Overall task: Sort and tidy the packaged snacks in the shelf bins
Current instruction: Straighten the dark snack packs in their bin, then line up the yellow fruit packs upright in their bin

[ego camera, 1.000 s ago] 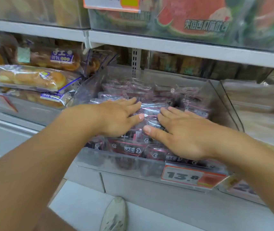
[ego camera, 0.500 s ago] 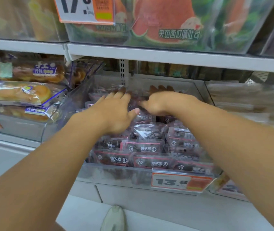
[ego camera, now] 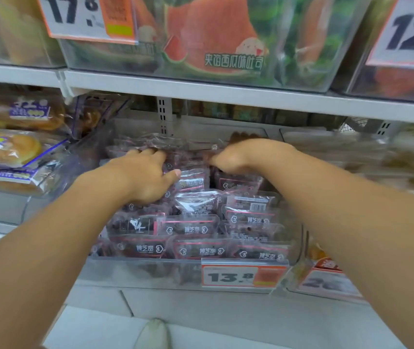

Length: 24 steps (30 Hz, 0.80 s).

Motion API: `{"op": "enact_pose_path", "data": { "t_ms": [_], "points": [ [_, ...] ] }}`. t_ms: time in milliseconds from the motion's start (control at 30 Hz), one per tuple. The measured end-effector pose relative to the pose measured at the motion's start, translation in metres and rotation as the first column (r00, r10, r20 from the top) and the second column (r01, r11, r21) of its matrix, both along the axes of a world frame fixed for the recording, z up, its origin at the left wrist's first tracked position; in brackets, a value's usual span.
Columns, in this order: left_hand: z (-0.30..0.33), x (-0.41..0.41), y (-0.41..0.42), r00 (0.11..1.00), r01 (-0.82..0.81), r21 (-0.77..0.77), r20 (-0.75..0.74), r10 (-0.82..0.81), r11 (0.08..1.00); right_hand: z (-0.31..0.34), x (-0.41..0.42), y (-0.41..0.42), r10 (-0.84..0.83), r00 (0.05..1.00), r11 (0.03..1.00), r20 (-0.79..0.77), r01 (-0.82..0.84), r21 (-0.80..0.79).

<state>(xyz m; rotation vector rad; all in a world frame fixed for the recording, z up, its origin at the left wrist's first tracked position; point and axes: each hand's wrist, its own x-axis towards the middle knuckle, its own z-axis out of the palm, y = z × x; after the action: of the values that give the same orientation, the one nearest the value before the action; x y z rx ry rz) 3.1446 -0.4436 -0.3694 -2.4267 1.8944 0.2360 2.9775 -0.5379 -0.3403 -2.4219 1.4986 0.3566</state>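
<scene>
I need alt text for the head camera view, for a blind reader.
Both hands, left hand and right hand, reach deep into a clear bin of pink-labelled snack packets, touching the rear ones. A 13.8 price tag hangs in front.

An orange price tag marked 13.8 serves as landmark. Directly below it runs a grey shelf base panel; lower left of it, a pale shoe tip rests on the floor.

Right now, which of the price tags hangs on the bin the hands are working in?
The 13.8 tag, clipped to the front wall of the clear bin of dark pink-trimmed packets. The 17.8 tag and the 12 tag hang on the upper shelf.
</scene>
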Motion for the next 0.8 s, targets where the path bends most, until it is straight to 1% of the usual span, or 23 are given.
{"op": "enact_pose_path", "data": {
  "t_ms": [100, 167, 200, 267, 333, 400, 433, 467, 533, 567, 600, 667, 733, 800],
  "points": [
    [0.001, -0.004, 0.002, 1.0, -0.017, 0.016, 0.009, 0.017, 1.0, -0.004, -0.005, 0.007, 0.065, 0.998, 0.989, 0.02, -0.068, 0.128],
    [0.002, -0.009, 0.006, 0.999, -0.002, 0.004, -0.035, 0.002, 1.0, 0.004, -0.008, 0.017, 0.082, 0.994, 0.984, 0.067, -0.092, 0.152],
    [0.004, -0.012, 0.008, 0.997, 0.025, -0.013, -0.066, -0.025, 1.0, 0.008, -0.01, 0.021, 0.092, 0.992, 0.986, 0.091, -0.104, 0.131],
    [0.01, -0.024, 0.016, 0.984, 0.122, -0.097, -0.115, -0.133, 0.988, 0.017, -0.018, 0.039, 0.119, 0.987, 0.993, 0.112, -0.118, -0.011],
    [0.014, -0.04, 0.026, 0.949, 0.24, -0.181, -0.165, -0.27, 0.954, 0.014, -0.037, 0.065, 0.173, 0.977, 0.976, 0.125, -0.153, -0.158],
    [0.018, -0.055, 0.036, 0.904, 0.331, -0.184, -0.221, -0.367, 0.925, 0.01, -0.066, 0.096, 0.195, 0.975, 0.967, 0.109, -0.173, -0.187],
    [0.018, -0.063, 0.04, 0.887, 0.37, -0.161, -0.23, -0.399, 0.915, 0.008, -0.082, 0.111, 0.219, 0.973, 0.958, 0.077, -0.199, -0.207],
    [0.016, -0.07, 0.042, 0.878, 0.401, -0.145, -0.221, -0.425, 0.905, 0.005, -0.097, 0.121, 0.259, 0.966, 0.934, 0.023, -0.244, -0.262],
    [0.01, -0.08, 0.042, 0.868, 0.429, -0.181, -0.189, -0.459, 0.885, 0.0, -0.119, 0.129, 0.309, 0.949, 0.857, -0.064, -0.307, -0.413],
    [0.009, -0.085, 0.039, 0.87, 0.423, -0.212, -0.179, -0.46, 0.881, 0.001, -0.127, 0.127, 0.28, 0.958, 0.853, -0.059, -0.277, -0.442],
    [0.008, -0.088, 0.036, 0.873, 0.407, -0.239, -0.181, -0.452, 0.882, 0.004, -0.132, 0.123, 0.245, 0.97, 0.874, -0.007, -0.224, -0.432],
    [0.01, -0.097, 0.031, 0.866, 0.386, -0.3, -0.207, -0.455, 0.872, 0.005, -0.136, 0.11, 0.206, 0.971, 0.929, 0.118, -0.156, -0.335],
    [0.013, -0.114, 0.029, 0.827, 0.396, -0.413, -0.228, -0.514, 0.82, 0.001, -0.139, 0.095, 0.261, 0.938, 0.941, 0.229, -0.194, -0.277],
    [0.017, -0.136, 0.027, 0.763, 0.416, -0.503, -0.26, -0.592, 0.758, 0.005, -0.151, 0.087, 0.258, 0.881, 0.957, 0.396, -0.177, -0.23]
  ]
}}
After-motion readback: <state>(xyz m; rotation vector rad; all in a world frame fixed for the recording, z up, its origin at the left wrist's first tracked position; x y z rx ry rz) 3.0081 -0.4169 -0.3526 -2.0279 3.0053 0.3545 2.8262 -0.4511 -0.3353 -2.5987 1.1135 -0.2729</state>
